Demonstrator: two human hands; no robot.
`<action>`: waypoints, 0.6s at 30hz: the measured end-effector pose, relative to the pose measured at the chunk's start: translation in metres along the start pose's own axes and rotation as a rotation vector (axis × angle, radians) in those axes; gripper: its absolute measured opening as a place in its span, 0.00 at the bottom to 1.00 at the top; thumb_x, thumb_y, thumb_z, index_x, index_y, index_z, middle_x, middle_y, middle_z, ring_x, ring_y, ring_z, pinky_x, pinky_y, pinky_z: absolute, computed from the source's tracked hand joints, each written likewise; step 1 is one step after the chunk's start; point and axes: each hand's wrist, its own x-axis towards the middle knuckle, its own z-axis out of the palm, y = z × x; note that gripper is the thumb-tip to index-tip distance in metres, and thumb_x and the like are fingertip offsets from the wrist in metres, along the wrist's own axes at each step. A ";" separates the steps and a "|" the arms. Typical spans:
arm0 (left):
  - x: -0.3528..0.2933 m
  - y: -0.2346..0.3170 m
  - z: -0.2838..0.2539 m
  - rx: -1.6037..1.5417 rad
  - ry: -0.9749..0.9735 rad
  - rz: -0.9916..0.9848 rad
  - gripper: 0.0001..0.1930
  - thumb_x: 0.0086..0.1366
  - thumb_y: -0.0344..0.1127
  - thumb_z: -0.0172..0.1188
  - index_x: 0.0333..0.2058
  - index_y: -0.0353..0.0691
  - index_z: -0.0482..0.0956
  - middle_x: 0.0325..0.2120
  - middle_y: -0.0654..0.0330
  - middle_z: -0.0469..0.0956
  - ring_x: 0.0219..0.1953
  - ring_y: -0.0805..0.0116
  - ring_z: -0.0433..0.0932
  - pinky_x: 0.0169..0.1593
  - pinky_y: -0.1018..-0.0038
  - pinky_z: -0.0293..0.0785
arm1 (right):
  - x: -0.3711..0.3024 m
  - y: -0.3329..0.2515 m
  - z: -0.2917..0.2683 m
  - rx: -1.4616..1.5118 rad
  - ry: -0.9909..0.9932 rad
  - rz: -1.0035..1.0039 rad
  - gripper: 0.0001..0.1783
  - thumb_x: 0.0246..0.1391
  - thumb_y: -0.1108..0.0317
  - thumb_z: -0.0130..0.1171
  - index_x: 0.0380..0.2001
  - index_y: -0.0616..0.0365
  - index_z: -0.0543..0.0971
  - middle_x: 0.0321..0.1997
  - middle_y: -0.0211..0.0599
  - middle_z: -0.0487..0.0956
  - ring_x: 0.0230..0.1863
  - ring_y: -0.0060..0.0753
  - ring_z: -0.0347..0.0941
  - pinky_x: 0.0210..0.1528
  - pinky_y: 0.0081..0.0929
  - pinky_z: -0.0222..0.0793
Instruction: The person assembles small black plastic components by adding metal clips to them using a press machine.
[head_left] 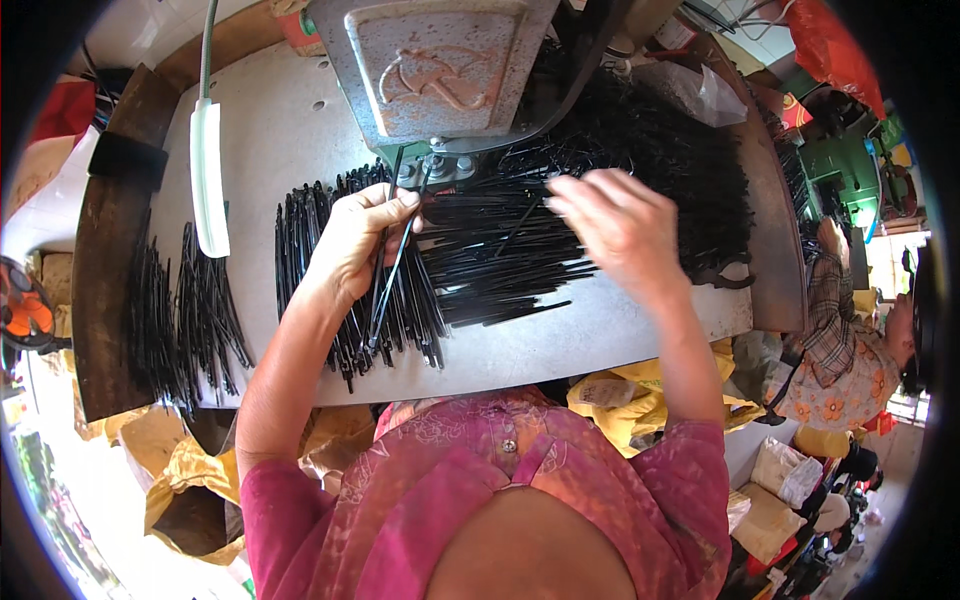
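My left hand (365, 225) is closed in a pinch on a thin black rod (394, 268), which looks like an umbrella rib. Its upper end is close below the bolted front of a grey metal machine (440, 70). A second thin rod slants beside it, near the same fingers. Below that hand lies a bundle of similar black rods (305, 235), roughly lengthwise. My right hand (625, 225) is raised over a spread of black rods (500, 270) lying crosswise. Motion smears its bent fingers, and whether they hold anything is unclear.
More rods (185, 310) lie at the pale tabletop's (540, 350) left end. A large dark heap (690, 170) covers its right side. A white lamp (208, 180) hangs at left. Yellow sacks (195, 500) stand below the front edge. Another person (835, 340) sits at far right.
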 end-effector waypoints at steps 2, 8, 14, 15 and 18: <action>-0.001 0.000 0.003 0.105 0.016 0.068 0.06 0.53 0.34 0.56 0.23 0.40 0.71 0.17 0.64 0.71 0.12 0.84 0.59 0.15 0.87 0.53 | 0.008 -0.006 0.027 0.358 -0.038 0.130 0.07 0.43 0.70 0.57 0.27 0.60 0.75 0.17 0.32 0.72 0.18 0.24 0.67 0.21 0.20 0.64; -0.001 -0.002 0.008 0.109 0.021 0.135 0.05 0.54 0.33 0.56 0.23 0.40 0.71 0.16 0.64 0.71 0.12 0.84 0.59 0.14 0.87 0.53 | 0.032 -0.008 0.072 1.173 -0.243 0.696 0.10 0.50 0.66 0.52 0.27 0.63 0.76 0.13 0.22 0.66 0.14 0.10 0.57 0.14 0.10 0.49; -0.003 -0.003 0.003 0.052 0.020 0.114 0.06 0.53 0.33 0.57 0.23 0.39 0.71 0.16 0.65 0.72 0.12 0.84 0.58 0.14 0.87 0.53 | 0.040 -0.014 0.076 1.358 -0.242 0.686 0.09 0.50 0.67 0.51 0.26 0.63 0.76 0.14 0.22 0.65 0.14 0.09 0.56 0.13 0.09 0.47; -0.002 -0.003 0.003 0.044 0.007 0.118 0.06 0.53 0.33 0.57 0.23 0.39 0.71 0.16 0.65 0.72 0.11 0.84 0.58 0.14 0.87 0.53 | 0.040 -0.015 0.075 1.364 -0.236 0.699 0.09 0.50 0.68 0.51 0.26 0.64 0.76 0.14 0.22 0.65 0.13 0.09 0.56 0.13 0.09 0.47; -0.003 -0.003 0.003 0.045 0.000 0.110 0.06 0.54 0.33 0.56 0.23 0.39 0.71 0.16 0.65 0.72 0.12 0.84 0.58 0.14 0.87 0.53 | 0.041 -0.015 0.074 1.359 -0.236 0.702 0.10 0.50 0.68 0.51 0.26 0.64 0.75 0.14 0.22 0.65 0.13 0.09 0.55 0.13 0.09 0.46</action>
